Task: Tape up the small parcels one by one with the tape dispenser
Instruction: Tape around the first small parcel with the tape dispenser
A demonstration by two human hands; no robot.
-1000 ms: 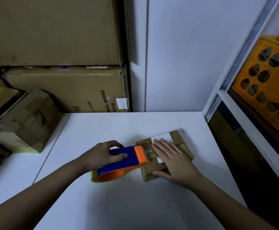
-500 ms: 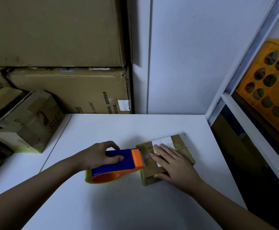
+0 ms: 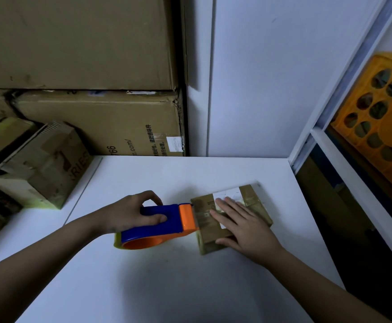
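Gripping a blue-and-orange tape dispenser (image 3: 160,226) by its blue handle, a person's left hand (image 3: 129,212) holds the tool's orange front end against the left edge of a small brown parcel (image 3: 231,220) lying on a white surface (image 3: 167,287). The thumb curls over the top of the handle and the fingers wrap its near side. The right hand (image 3: 243,226) lies flat on top of the parcel, fingers straight and spread, the thumb along the near edge, pressing the box down rather than clutching it. A white label (image 3: 227,194) shows on the parcel's top beyond the fingertips, and glossy tape crosses the cardboard. The parcel sits right of centre on the surface, near its right-hand edge. To the left, a worn carton (image 3: 39,166) rests on the surface, with two large stacked cardboard boxes (image 3: 92,94) behind it against the wall. An orange plastic crate (image 3: 376,127) stands on shelving at far right.
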